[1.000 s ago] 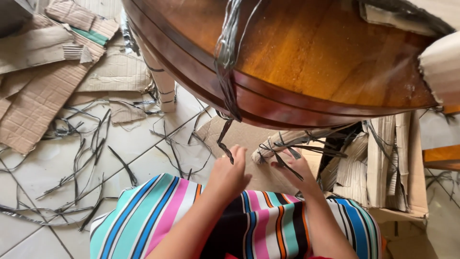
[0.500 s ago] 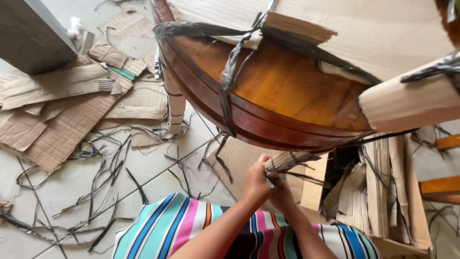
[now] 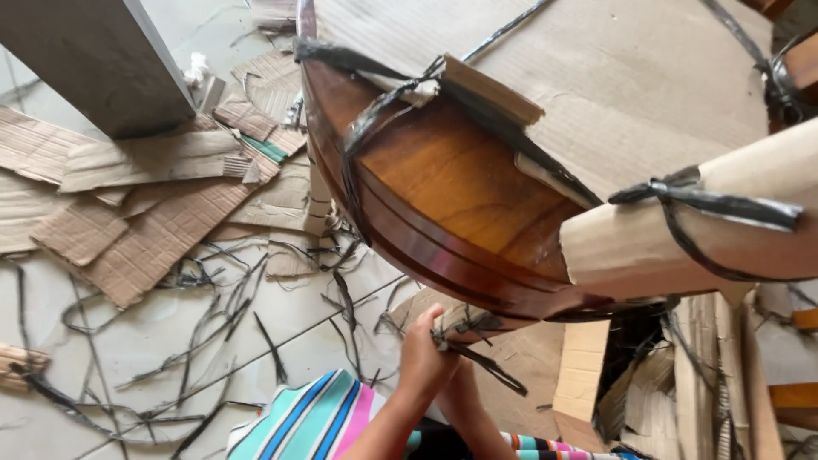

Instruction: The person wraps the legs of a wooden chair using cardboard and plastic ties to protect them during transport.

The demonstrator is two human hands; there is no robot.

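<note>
brown cardboard wrapping (image 3: 613,77) on table

The right hand (image 3: 464,392) sits mostly hidden behind the left hand (image 3: 423,358), its grip unreadable. The wooden table top (image 3: 443,183) is half covered by cardboard wrapping (image 3: 596,77), which the frame's top edge cuts off.

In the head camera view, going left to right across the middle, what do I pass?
Flattened cardboard pieces on the floor → black strap around the table edge → polished wooden tabletop → cardboard-wrapped leg tied with black strapping.

Bare forearms, bright multicoloured striped garment (image 3: 319,417)
</note>
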